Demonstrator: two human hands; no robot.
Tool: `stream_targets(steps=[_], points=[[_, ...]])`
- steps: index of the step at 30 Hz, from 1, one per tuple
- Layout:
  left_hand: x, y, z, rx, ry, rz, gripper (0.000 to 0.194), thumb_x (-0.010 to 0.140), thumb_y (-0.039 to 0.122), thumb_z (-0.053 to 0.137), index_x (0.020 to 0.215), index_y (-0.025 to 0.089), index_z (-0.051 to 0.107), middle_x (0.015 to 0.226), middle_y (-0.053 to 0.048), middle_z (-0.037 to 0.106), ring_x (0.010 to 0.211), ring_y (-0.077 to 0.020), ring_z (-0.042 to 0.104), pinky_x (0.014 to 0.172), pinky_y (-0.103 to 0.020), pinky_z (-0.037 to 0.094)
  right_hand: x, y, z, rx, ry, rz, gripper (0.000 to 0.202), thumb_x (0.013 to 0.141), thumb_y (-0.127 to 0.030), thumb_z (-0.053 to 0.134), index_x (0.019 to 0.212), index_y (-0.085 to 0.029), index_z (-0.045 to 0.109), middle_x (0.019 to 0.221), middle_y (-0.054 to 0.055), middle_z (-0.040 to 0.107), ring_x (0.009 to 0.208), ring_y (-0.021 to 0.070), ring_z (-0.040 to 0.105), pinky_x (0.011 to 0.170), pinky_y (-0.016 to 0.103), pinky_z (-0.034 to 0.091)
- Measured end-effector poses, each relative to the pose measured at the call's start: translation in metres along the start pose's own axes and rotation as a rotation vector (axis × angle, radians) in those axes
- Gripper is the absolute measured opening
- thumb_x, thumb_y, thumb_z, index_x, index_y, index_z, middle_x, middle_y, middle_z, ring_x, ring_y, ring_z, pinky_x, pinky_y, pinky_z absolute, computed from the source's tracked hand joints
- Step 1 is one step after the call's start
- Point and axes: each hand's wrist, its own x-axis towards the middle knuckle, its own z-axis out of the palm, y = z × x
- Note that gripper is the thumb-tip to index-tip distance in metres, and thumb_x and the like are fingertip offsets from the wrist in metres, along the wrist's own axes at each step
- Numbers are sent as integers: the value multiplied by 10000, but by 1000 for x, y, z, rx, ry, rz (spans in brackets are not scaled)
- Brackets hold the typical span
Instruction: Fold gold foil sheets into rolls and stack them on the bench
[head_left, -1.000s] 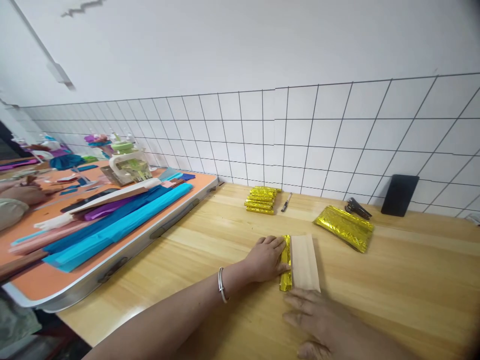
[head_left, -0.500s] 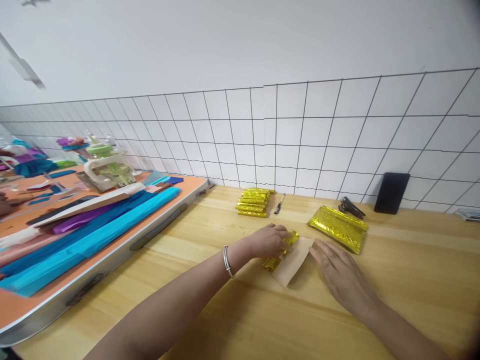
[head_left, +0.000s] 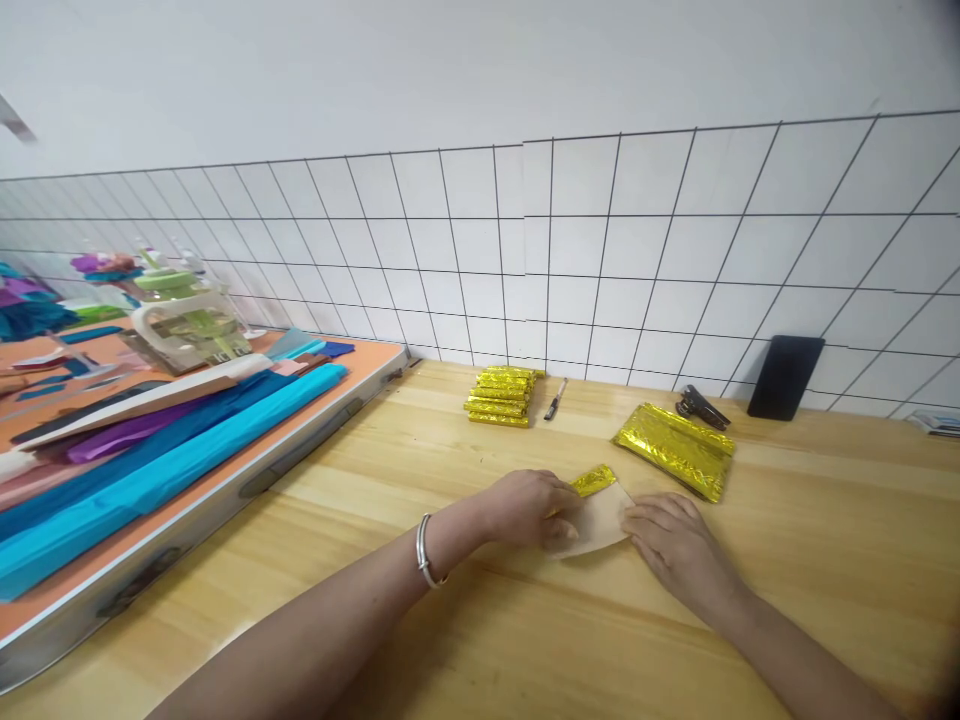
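A small sheet with a pale paper side (head_left: pixel 600 520) and a gold foil strip (head_left: pixel 595 480) along its far edge lies on the wooden table in front of me. My left hand (head_left: pixel 534 510), with a silver bangle at the wrist, is closed on the sheet's left side, its fingers curled and partly hiding the foil. At the sheet's right edge, my right hand (head_left: pixel 675 540) pinches the paper between thumb and fingers. Beyond it lies a flat gold foil stack (head_left: pixel 675 450), and farther left is a pile of folded gold foil strips (head_left: pixel 501 397).
A pen-like cutter (head_left: pixel 556 399) lies beside the foil pile. Behind the flat stack is a black stapler (head_left: pixel 702 408), and a black phone (head_left: pixel 786 377) leans on the wall. Left, an orange-topped table (head_left: pixel 382 357) bears coloured paper rolls and a green-lidded jug (head_left: pixel 187 320).
The paper has been turned and bent, with its foil strip showing at the far edge. My left hand has shifted slightly left and its fingers have curled. The view has moved a little.
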Motion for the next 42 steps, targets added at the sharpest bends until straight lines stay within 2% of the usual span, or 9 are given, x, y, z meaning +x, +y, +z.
stream_targets(steps=[4,8,12,15,20,24,29,33,42], points=[[-28,9,2,-74,-39,37,609,788,564,519,1287,227,433,1336,-100,475,1219,-257,451,1010,-364,331,1,-23,-7,132,-4,-56,183,877,-200,472,935,-224,643,882,47,676,854,181,589,830,382,425],[-46,12,10,-108,-51,-4,757,713,656,544,1311,220,379,1407,-114,384,1301,-282,343,1074,-435,219,3,-39,-11,215,1,-104,172,885,-196,465,907,-220,634,825,44,664,801,167,589,784,352,440],[-53,15,16,-100,17,-76,721,724,629,555,1296,224,384,1389,-100,407,1317,-289,301,1067,-443,221,2,-38,-9,266,-50,-77,179,892,-227,456,926,-229,632,850,47,651,837,172,581,756,326,458],[-56,21,20,-76,73,-116,657,778,569,530,1314,225,369,1372,-92,428,1274,-272,357,1043,-417,263,1,-33,-7,299,-100,-62,178,887,-235,459,930,-233,632,871,52,641,856,179,573,747,317,467],[-68,31,26,-71,105,-152,362,871,391,454,1192,227,488,1262,-69,538,1155,-226,481,993,-379,318,0,-33,-5,355,-111,-41,173,890,-244,466,928,-231,634,866,54,638,848,178,566,745,318,472],[-75,34,31,-113,129,-168,327,877,316,446,1191,231,481,1231,-51,562,1178,-193,470,986,-340,336,1,-37,-7,399,-111,-9,169,892,-240,464,926,-226,629,860,55,642,838,173,568,734,310,483],[-75,35,40,-134,176,-200,318,855,254,445,1170,226,487,1251,-51,548,1199,-188,454,995,-343,337,3,-41,-12,286,-120,-35,177,880,-232,471,898,-246,646,1175,67,584,1146,227,466,942,409,415],[-76,34,40,-146,185,-193,337,843,230,455,1179,227,479,1257,-55,545,1202,-192,455,1005,-356,328,2,-37,-11,286,-228,30,121,842,-273,514,891,-225,613,1357,53,461,1295,246,328,1028,440,346],[-79,30,36,-277,225,-295,181,867,297,487,1000,195,554,1061,-63,638,1020,-199,571,929,-330,387,5,-23,-3,456,-231,126,208,887,-338,452,957,-243,623,1274,47,557,1236,230,436,1021,426,354]])
